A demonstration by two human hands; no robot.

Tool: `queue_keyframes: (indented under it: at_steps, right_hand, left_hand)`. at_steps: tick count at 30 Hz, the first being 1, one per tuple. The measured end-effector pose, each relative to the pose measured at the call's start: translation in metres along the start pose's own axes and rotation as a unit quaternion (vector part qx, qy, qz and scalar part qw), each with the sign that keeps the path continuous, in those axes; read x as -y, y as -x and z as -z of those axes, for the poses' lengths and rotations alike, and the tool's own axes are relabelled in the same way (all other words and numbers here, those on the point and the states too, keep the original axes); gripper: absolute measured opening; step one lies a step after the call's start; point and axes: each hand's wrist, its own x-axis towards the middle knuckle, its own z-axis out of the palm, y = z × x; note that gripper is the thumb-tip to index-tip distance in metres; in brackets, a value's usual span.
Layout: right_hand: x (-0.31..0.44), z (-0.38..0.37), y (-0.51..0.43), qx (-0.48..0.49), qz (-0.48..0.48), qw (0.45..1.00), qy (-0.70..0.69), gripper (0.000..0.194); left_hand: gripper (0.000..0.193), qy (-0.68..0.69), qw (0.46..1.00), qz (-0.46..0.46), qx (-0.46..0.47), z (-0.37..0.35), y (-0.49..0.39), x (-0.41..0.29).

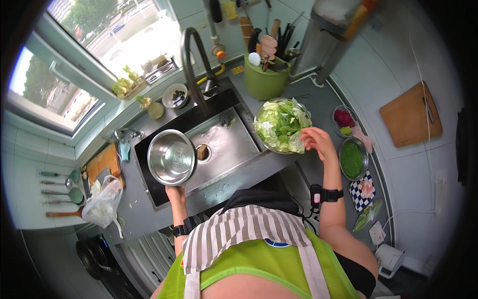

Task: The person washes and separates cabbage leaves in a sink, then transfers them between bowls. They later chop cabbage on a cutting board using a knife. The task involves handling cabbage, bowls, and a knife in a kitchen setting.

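My left hand (176, 192) grips the near rim of a stainless steel bowl (171, 157), which is tilted over the left part of the sink (227, 145). The bowl's inside is shiny, with no food seen in it. On the counter to the right of the sink, a bowl heaped with torn leafy greens (282, 125) stands below the utensil holder. My right hand (317, 142) is at the right edge of these leaves, its fingers partly spread and curled. Whether the fingertips touch the leaves I cannot tell. A brown piece (202, 152) sits in the sink drain.
The dark faucet (194, 67) arches over the sink's back edge. A green utensil holder (266, 78) stands behind the leaves. Along the right wall are a bowl of chopped greens (351, 159) and a checkered packet (362, 190). At left lie a cutting board (104, 164) and a plastic bag (104, 205).
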Motion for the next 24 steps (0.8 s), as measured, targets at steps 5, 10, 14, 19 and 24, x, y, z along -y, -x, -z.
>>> queue_keyframes:
  at_steps: [5, 10, 14, 19, 24]
  right_hand:
    - [-0.078, 0.045, -0.004, -0.184, -0.083, 0.979, -0.042, 0.042]
    - [-0.109, 0.037, -0.035, -0.109, -0.095, 0.987, -0.07, 0.037]
    - [-0.113, 0.072, -0.074, -0.289, -0.073, 0.948, 0.109, 0.039]
    - [-0.124, 0.102, -0.156, -0.304, 0.122, 0.869, 0.371, 0.037]
    - [-0.145, 0.105, -0.203, -0.312, 0.128, 0.793, 0.507, 0.026]
  left_hand:
    - [0.035, -0.02, 0.999, 0.019, 0.032, -0.01, -0.011, 0.008]
    - [0.036, -0.025, 0.997, 0.008, 0.074, -0.027, -0.01, 0.009]
    - [0.034, -0.037, 0.996, 0.011, 0.076, -0.031, 0.001, 0.01]
    - [0.032, -0.059, 0.996, 0.017, 0.061, -0.03, 0.019, 0.009]
    - [0.027, -0.086, 0.995, 0.012, 0.047, -0.031, 0.042, -0.002]
